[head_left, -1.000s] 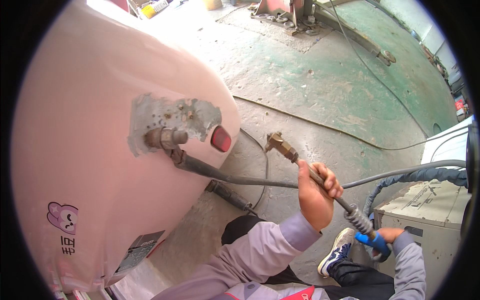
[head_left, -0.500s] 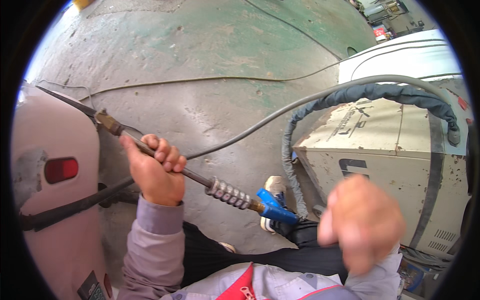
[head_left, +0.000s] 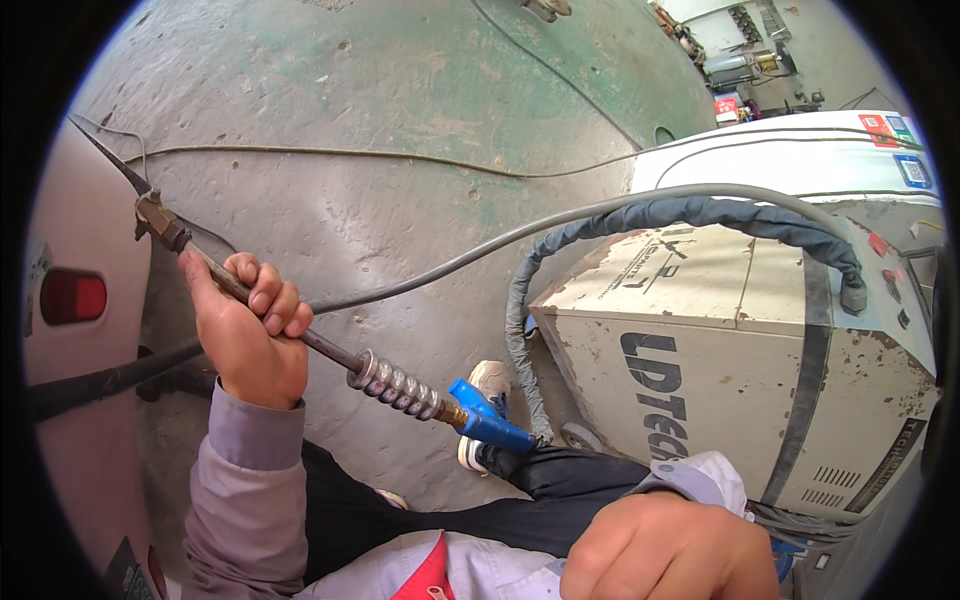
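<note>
My left hand [head_left: 250,340] grips the shaft of a long metal tool [head_left: 330,350] on the left of the view. The tool has a brass fitting [head_left: 158,218] at its upper end, a ribbed metal coil [head_left: 393,388] lower down and a blue handle [head_left: 495,428] joined to a sleeved hose [head_left: 520,355]. Beyond the brass end is a pale pink body panel [head_left: 85,360] with a red lamp [head_left: 73,295]. My right hand [head_left: 668,550] is at the lower right by my jacket, fingers curled. What they hold, if anything, is hidden.
A worn cream machine on wheels [head_left: 760,380] stands at the right, with a thick grey cable [head_left: 465,256] arching from it across to the left. Behind it is a white surface [head_left: 770,165]. Thinner cables [head_left: 400,154] cross the concrete floor. Tools [head_left: 750,65] sit at the upper right.
The view has swung right, toward the machine. My right hand has let go of the blue handle and moved to the lower edge. My left hand still grips the tool.
</note>
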